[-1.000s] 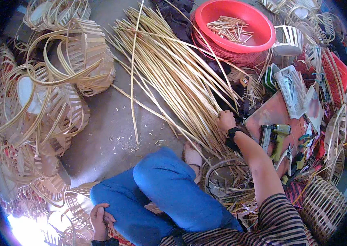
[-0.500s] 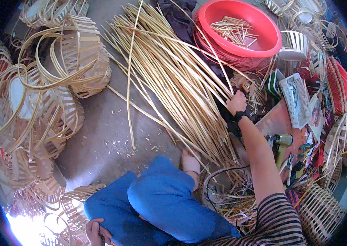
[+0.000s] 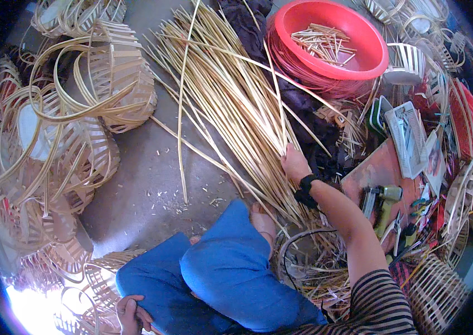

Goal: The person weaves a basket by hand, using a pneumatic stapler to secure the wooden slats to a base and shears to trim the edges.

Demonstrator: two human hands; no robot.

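Far right of my knees, my right hand (image 3: pixel 294 164) is closed around the near part of some pale rods that look like rattan or cane. A black band circles that wrist. The rods (image 3: pixel 231 106) belong to a long, loose bundle lying slantwise on the floor, and a few cross over the top. The fingertips are partly hidden by the hand itself. My left hand (image 3: pixel 131 314) rests low at the left against my blue trouser leg (image 3: pixel 155 279), its fingers loosely bent and apart, with nothing visible in them.
Woven baskets (image 3: pixel 119 72) with hooped handles pile up on the left. A red basin (image 3: pixel 367 67) of short sticks stands on coiled reddish strands at the back. To the right are a white plastic tray (image 3: pixel 406 145), a nail-gun-like tool (image 3: pixel 387 195), and cane scraps (image 3: pixel 331 290).
My right hand has moved left and nearer, from the bundle's right edge onto its middle. The rods crossing there have shifted, one now standing more upright. My left hand stays put.
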